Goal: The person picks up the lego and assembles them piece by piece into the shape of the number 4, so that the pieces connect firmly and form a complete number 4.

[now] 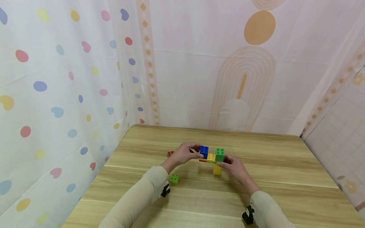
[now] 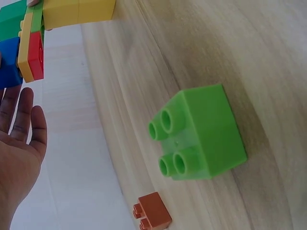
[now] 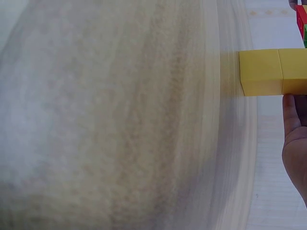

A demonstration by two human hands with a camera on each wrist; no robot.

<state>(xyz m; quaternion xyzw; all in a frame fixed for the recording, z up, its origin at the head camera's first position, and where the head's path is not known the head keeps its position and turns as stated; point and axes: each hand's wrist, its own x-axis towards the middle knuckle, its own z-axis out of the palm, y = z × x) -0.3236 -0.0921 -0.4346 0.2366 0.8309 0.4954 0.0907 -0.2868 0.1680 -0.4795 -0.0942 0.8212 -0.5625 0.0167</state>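
Both hands hold one structure of toy building bricks above the middle of the table. My left hand [image 1: 183, 153] pinches the blue brick [image 1: 203, 151] at its left end, thumb in front. A flat yellow brick [image 1: 211, 157] joins this to the dark green brick [image 1: 220, 154] at the right. Beneath lie a thin red brick [image 2: 36, 55] and a thin green brick [image 2: 37, 19]. Two stacked yellow bricks [image 3: 261, 72] form a leg below. My right hand [image 1: 234, 165] grips the structure's right side, thumb in front; its other fingers are partly hidden.
A light green brick [image 1: 174, 178] stands on the wooden table [image 1: 285, 171], beside the left forearm. Farther back, a brown-orange brick [image 2: 154, 211] sits partly behind the left hand in the head view. Patterned curtains [image 1: 182, 79] hang behind and left of the table.
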